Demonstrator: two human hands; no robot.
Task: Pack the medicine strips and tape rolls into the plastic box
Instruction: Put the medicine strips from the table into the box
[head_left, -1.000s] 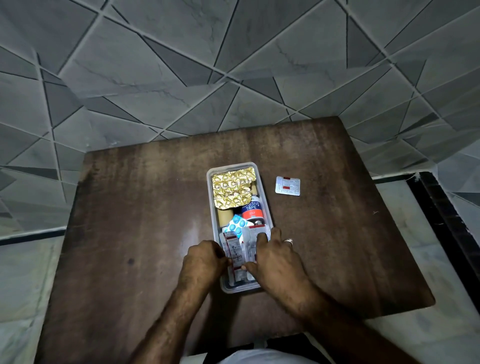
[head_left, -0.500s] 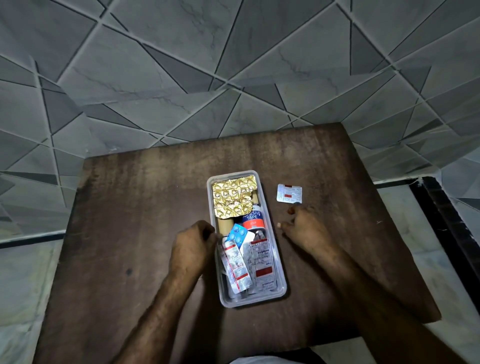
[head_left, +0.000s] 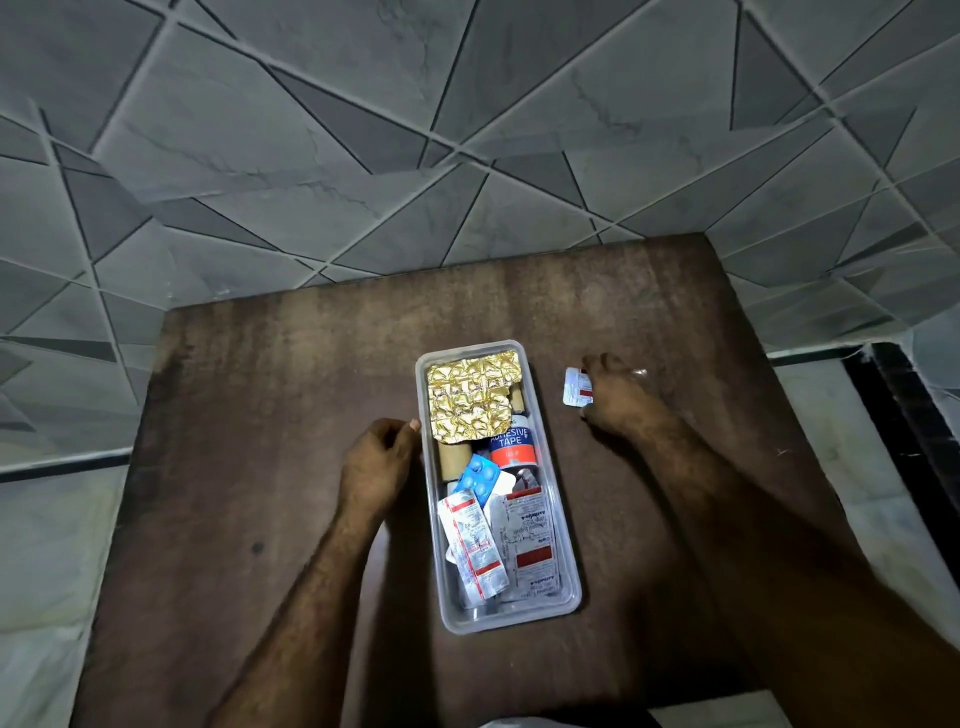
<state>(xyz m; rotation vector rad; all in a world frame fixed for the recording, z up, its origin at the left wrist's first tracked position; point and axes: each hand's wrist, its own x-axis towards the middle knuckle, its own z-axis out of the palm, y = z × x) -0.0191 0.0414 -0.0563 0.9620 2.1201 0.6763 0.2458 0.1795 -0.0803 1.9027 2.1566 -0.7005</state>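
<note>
His right hand (head_left: 621, 397) pinches the small strip (head_left: 575, 387) on the table; his left hand (head_left: 379, 467), loosely curled, rests against the plastic box (head_left: 569, 577).

One plastic box (head_left: 563, 566) sits mid-table (head_left: 260, 415). Inside show one gold strip (head_left: 470, 397), one blue strip (head_left: 480, 477), two white-and-red strips (head_left: 472, 545), and one labelled tape roll (head_left: 511, 447). One small strip (head_left: 574, 387) lies outside.

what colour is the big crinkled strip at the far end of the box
Gold foil strip, clearest in the head view.
</note>
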